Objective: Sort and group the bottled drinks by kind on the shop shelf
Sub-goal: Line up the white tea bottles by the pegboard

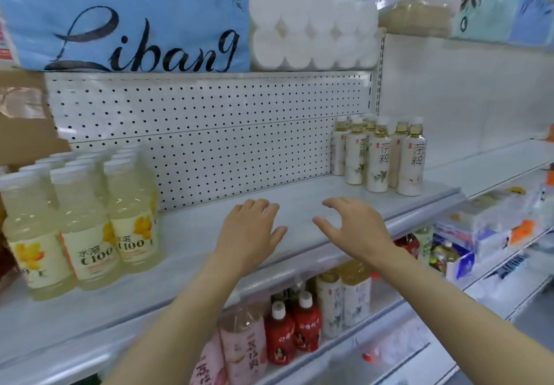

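i see both hands out over the bare middle of the shelf (209,228). my left hand (250,228) lies palm down with its fingers straight and loose, holding nothing. i cannot tell if it touches the shelf or hangs just above it. my right hand (353,225) is just beside it, a little apart. its fingers (332,203) are bent a bit like a claw, thumb out, and they hold nothing too.

the yellow c100 bottles (87,228) stand in a group at the left end of the shelf, upright, in rows going back to the white board with holes (209,132). the white tea bottles (380,156) stand in a group at the right end, up against the back corner. the two groups are well apart, and my hands are between them.

on the lower shelf (374,351), under my arms, i see two red bottles (292,330) side by side, pink bottles (245,345) to their left, and more pale tea bottles (344,300) to their right. more bottles sit further right down there, but they are too blurry to tell.

up on top, a big blue pack (129,15) with "libang" on it sits next to a pack of white paper rolls (311,27).
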A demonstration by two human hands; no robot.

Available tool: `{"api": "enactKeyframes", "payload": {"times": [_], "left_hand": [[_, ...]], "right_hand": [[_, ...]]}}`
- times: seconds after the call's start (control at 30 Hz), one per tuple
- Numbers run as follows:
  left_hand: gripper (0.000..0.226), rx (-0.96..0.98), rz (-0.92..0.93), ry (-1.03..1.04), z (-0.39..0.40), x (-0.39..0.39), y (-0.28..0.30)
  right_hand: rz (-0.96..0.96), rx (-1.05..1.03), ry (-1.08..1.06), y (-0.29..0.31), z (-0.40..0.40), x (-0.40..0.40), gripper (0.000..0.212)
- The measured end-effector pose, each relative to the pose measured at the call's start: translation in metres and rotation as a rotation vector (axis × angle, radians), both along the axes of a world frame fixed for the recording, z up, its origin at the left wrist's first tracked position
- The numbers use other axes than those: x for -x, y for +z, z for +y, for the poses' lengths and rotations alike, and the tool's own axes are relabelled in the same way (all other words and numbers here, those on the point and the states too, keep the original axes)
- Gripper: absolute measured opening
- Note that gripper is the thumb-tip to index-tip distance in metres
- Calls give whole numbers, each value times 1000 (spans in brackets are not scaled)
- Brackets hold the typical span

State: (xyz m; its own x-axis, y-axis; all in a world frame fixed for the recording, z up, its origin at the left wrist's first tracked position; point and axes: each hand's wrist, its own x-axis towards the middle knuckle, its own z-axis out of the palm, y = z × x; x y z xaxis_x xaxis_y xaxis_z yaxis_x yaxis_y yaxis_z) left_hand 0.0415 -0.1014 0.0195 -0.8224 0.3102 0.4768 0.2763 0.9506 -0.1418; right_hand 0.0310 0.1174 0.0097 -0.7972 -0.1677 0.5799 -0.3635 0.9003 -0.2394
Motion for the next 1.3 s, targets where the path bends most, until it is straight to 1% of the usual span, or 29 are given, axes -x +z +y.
{"api": "enactKeyframes", "payload": {"times": [0.2,0.3,0.47,0.57,0.67,0.77,0.87,0.93,1.0,1.1,1.17,1.23,1.3], "left_hand": [[48,-120,1,-17,78,42,-1],[47,-253,-33,-55,116,81,5],[49,-578,-160,-159,189,160,1],[53,-789,-233,-160,232,204,1],[64,-997,-276,-98,271,236,1],[77,-1159,-286,-71,305,259,0],[90,-1211,-192,-44,331,276,0],[91,-1207,-123,-15,343,284,-3],[86,-1225,-95,-3,351,292,-6],[74,-1282,-90,-88,349,300,-10],[75,-1332,-83,-171,339,295,-13],[75,-1360,-33,-220,323,288,-16],[58,-1348,13,-246,300,276,-11]], "right_hand": [[48,111,-15,-12,68,38,44],[79,201,-73,-18,96,64,42],[149,341,-169,-31,134,104,38],[200,434,-199,-26,158,126,39],[225,540,-234,-22,181,145,47],[246,598,-276,-22,200,161,59],[287,672,-268,-20,219,183,72],[276,730,-227,-20,229,199,78],[233,772,-176,-20,234,210,81],[189,813,-87,-19,236,222,83],[168,835,-57,-20,237,230,83],[142,851,-30,-23,237,236,82],[73,860,-24,-21,238,239,81]]}}
